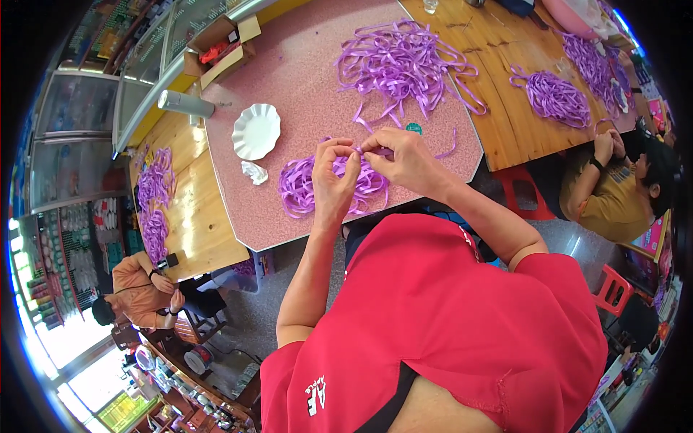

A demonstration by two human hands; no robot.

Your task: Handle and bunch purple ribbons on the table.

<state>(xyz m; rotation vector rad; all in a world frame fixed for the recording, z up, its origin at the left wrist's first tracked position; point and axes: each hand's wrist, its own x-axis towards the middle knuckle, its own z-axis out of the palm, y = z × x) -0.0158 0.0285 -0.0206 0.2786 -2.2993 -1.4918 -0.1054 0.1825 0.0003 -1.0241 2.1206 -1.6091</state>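
Note:
Both my hands meet over the near part of the pink speckled tabletop point(310, 79), pinching a strip of purple ribbon between their fingertips. My left hand point(335, 177) has thumb and forefinger pressed together on it. My right hand point(404, 160) pinches the same strip from the right, very close to the left fingertips. Right below my hands lies a loose pile of purple ribbon point(296, 189), partly hidden by them. A larger tangled heap of purple ribbon point(393, 68) lies farther back. One ribbon end trails off to the right of my right hand.
Left of my hands are a white scalloped dish point(256, 132), a crumpled white tissue point(254, 172) and a grey cylinder point(185, 105). An open cardboard box point(222, 50) stands at the back left. People sit at wooden tables on both sides, near more purple ribbon point(556, 97).

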